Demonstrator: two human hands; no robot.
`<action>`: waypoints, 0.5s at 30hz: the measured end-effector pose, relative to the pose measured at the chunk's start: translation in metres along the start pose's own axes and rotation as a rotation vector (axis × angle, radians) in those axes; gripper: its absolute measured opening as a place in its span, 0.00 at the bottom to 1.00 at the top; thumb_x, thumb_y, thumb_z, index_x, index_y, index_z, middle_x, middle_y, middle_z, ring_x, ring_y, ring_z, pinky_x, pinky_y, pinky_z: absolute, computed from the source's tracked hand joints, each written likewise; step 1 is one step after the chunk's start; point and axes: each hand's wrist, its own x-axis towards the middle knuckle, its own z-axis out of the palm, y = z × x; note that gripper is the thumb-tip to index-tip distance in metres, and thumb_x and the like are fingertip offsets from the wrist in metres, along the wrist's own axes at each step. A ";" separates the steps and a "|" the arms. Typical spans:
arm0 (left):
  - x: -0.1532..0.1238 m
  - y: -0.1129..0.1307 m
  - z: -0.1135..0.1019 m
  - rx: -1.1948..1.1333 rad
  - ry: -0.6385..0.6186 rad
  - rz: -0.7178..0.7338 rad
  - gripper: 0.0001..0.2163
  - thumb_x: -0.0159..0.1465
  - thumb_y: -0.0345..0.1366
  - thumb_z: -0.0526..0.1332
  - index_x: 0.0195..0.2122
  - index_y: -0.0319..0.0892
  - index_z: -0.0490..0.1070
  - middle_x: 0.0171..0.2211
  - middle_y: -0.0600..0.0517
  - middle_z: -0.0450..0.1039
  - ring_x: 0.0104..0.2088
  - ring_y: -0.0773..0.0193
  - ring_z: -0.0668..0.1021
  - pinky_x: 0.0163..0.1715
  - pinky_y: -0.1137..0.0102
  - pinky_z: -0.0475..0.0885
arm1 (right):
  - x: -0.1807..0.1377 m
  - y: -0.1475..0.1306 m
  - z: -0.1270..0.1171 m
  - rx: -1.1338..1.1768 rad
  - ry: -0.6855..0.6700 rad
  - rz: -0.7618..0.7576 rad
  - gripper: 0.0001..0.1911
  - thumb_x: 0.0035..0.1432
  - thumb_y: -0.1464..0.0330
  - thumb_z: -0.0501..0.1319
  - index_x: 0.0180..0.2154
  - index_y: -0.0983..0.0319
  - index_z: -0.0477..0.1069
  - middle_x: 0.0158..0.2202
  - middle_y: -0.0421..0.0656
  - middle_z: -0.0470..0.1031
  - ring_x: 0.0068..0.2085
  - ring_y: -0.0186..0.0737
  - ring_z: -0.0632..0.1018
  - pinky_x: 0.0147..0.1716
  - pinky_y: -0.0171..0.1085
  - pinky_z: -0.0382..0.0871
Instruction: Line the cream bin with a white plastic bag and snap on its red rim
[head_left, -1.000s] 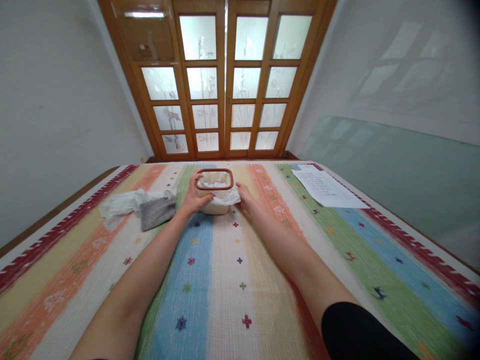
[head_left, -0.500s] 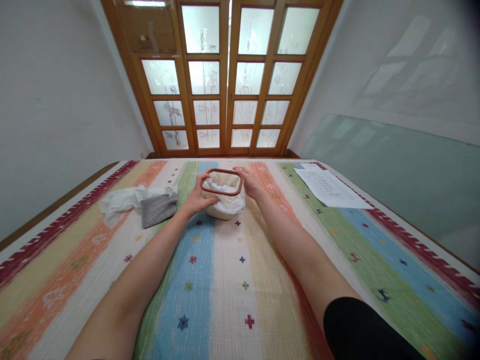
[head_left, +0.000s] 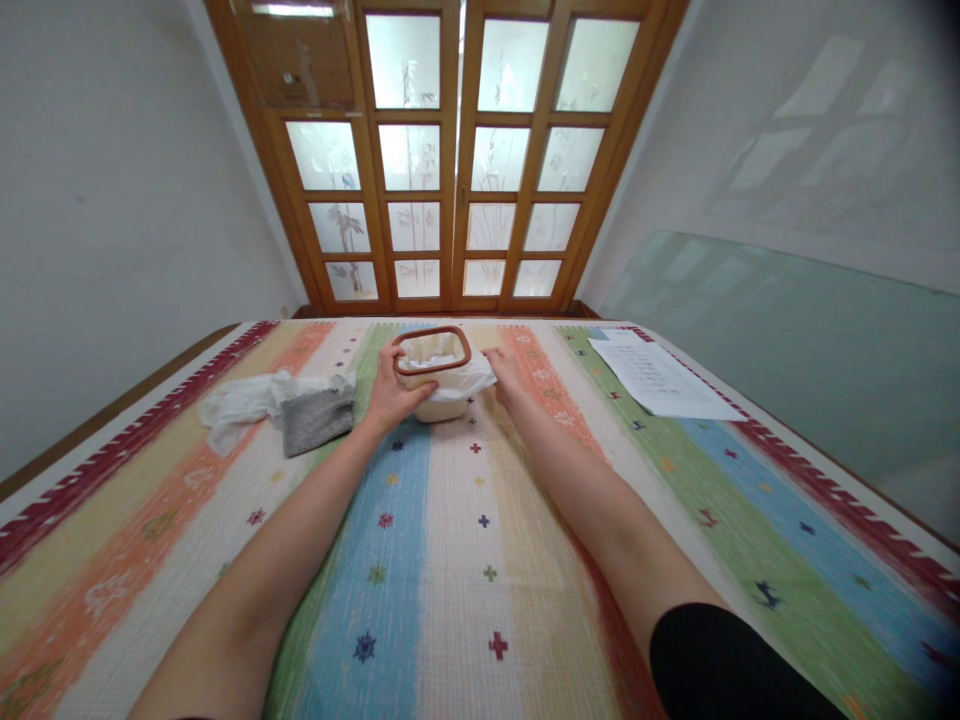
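Note:
A small cream bin [head_left: 439,405] stands on the striped cloth, lined with a white plastic bag [head_left: 469,378] whose edge hangs over the right side. A brown rounded ring [head_left: 432,348] sits tilted on top of the bin. My left hand [head_left: 394,392] is closed on the ring's near left edge, thumb across the front. My right hand [head_left: 506,372] is at the bin's right side, its fingers pinching the overhanging bag.
A grey folded cloth [head_left: 316,420] with crumpled white plastic bags [head_left: 240,402] lies left of the bin. A printed paper sheet [head_left: 656,378] lies at the right. The striped colourful cloth [head_left: 450,560] covers the table. Wooden glazed doors [head_left: 450,160] stand behind.
My right hand came off the ring's far right rim and dropped to the bag at the bin's side. The ring and bin shifted slightly left.

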 end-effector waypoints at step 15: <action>-0.001 0.032 0.004 0.439 0.057 0.143 0.11 0.68 0.42 0.59 0.48 0.45 0.69 0.62 0.42 0.70 0.70 0.45 0.62 0.73 0.42 0.39 | -0.036 -0.013 0.044 0.152 -0.113 -0.139 0.29 0.58 0.56 0.65 0.59 0.54 0.64 0.32 0.35 0.75 0.28 0.33 0.76 0.26 0.31 0.69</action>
